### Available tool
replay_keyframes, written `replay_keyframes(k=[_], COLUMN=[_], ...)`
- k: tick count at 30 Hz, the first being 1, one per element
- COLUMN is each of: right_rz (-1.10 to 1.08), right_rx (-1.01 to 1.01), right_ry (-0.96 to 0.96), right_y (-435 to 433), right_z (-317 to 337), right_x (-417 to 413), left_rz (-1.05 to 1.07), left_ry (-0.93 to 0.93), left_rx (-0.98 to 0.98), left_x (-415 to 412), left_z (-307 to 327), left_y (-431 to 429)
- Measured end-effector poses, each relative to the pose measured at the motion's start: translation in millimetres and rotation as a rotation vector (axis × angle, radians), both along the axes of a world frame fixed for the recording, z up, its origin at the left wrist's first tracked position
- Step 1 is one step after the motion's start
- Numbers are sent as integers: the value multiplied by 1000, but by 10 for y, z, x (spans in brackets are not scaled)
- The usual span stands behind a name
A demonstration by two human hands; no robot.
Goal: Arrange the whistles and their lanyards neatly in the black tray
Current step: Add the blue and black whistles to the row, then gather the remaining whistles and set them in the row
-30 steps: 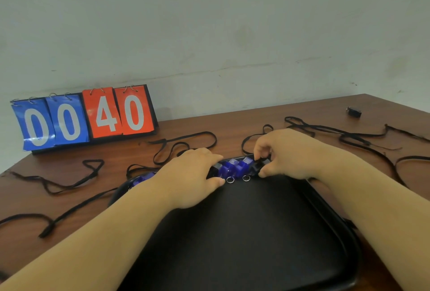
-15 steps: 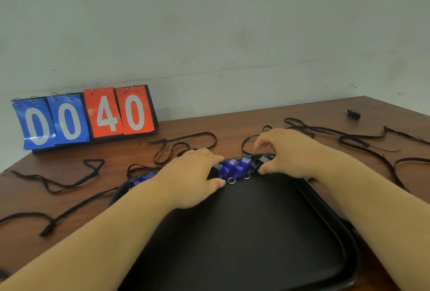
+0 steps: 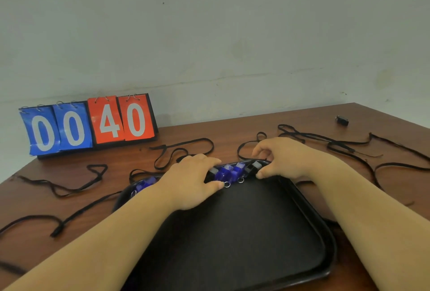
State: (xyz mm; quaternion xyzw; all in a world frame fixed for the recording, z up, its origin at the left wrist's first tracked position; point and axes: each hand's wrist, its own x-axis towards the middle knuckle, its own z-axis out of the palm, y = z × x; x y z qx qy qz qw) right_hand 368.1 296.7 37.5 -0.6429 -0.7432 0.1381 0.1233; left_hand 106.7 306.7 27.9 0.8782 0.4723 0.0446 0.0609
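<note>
The black tray (image 3: 325, 232) lies in front of me on the brown table. Along its far rim runs a row of whistles: blue whistles (image 3: 229, 172) with metal rings, a black whistle (image 3: 252, 167) at the right end, and another blue whistle (image 3: 145, 183) left of my wrist. My left hand (image 3: 193, 181) lies palm down over the row, thumb and fingers around the whistle at its edge. My right hand (image 3: 283, 158) hovers at the black whistle with fingers lifted apart and the thumb by the tray rim. Several black lanyards (image 3: 183, 148) lie loose on the table around the tray.
A flip scoreboard (image 3: 88, 125) reading 00 40 stands at the back left against the wall. More lanyards trail at the left (image 3: 69, 188) and right (image 3: 337, 144). A small black object (image 3: 342, 120) sits at the far right. The table's right edge is close.
My right hand has let go of the black whistle and its fingers have lifted and spread. My left hand has stayed on the row.
</note>
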Motion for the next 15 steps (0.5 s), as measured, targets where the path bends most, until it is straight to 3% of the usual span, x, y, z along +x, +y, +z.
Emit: replay_keyframes(k=[6,15], right_rz=[-23,-278], right_rx=[14,105], right_ry=[171,100], right_y=[-41,-90], right_z=[191,330], right_x=[276,1676], left_rz=[25,-154], left_ry=[13,-18], left_rx=[-70,11], left_x=[133,1271], left_z=[229,500], left_y=[34,173])
